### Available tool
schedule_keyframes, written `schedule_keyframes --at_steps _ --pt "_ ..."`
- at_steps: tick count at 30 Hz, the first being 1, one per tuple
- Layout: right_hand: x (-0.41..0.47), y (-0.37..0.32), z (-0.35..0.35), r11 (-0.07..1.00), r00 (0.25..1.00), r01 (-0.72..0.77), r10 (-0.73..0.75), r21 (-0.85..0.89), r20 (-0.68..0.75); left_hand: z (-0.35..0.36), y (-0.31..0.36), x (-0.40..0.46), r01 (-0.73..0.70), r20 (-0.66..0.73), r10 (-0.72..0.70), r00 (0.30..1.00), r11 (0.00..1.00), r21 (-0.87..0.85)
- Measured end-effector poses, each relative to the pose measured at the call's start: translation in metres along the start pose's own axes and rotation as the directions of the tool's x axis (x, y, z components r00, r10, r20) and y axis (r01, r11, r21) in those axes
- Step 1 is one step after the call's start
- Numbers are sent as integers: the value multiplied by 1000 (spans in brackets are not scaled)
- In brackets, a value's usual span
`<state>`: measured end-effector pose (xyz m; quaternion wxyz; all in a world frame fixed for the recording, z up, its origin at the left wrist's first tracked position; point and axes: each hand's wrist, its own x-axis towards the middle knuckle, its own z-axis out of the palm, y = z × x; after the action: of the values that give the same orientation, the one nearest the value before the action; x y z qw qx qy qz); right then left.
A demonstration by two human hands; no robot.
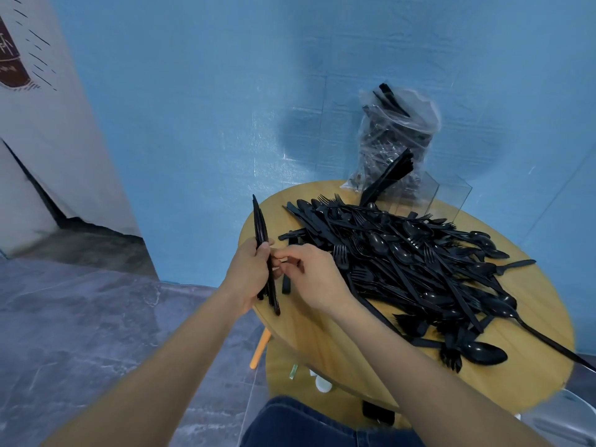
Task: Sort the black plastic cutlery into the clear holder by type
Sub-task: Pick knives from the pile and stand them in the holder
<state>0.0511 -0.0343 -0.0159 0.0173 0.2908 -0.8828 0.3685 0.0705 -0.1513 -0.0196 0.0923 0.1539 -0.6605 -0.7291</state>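
my left hand (250, 272) grips a bundle of knives (263, 246) upright, likely gathered by type; my right hand (309, 279) pinches at its stems. the cutlery heap (419, 269) covers the round table (322, 343) to its rim; the clear holder (429, 196) stands behind, reachable over the pile.

Single head-worn wide-angle view, looking forward and steeply down, close above both forearms, round yellow wooden table (309, 330) toward four o'clock, blue textured wall (193, 108) at twelve o'clock, grey stone floor (80, 317) at eight o'clock
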Motion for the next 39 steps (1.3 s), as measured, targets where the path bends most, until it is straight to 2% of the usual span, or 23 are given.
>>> schedule_keyframes --at_steps 4,8,14,16,21,26,28,33,39 --pt "12 -1 7 987 995 -101 101 -125 -10 -6 -8 9 35 -96 -37 995 999 -20" --pt "17 3 9 919 969 -222 246 -326 36 -12 -14 16 51 -137 -54 989 998 -28" --pt "11 1 -4 836 962 -198 266 -511 61 -11 -16 18 47 -121 -44 992 999 17" --pt "8 4 -11 847 952 -232 298 -478 67 -10 -15 18 45 -119 -43 992 999 14" --pt "2 14 -21 909 926 -342 369 -238 81 -10 -13 16 60 -121 -63 991 998 -22" --pt "-7 12 -32 939 937 -341 337 39 92 1 -9 14 122 -70 -133 989 982 -145" --pt "-9 7 -35 941 947 -316 307 120 91 8 -8 14 134 -48 -142 989 980 -145" --pt "-7 6 -32 962 965 -250 239 110 104 24 2 10 100 4 -100 995 993 -57" --pt "6 14 -48 961 974 -227 225 160 33 50 24 14 12 82 -2 997 993 -121"
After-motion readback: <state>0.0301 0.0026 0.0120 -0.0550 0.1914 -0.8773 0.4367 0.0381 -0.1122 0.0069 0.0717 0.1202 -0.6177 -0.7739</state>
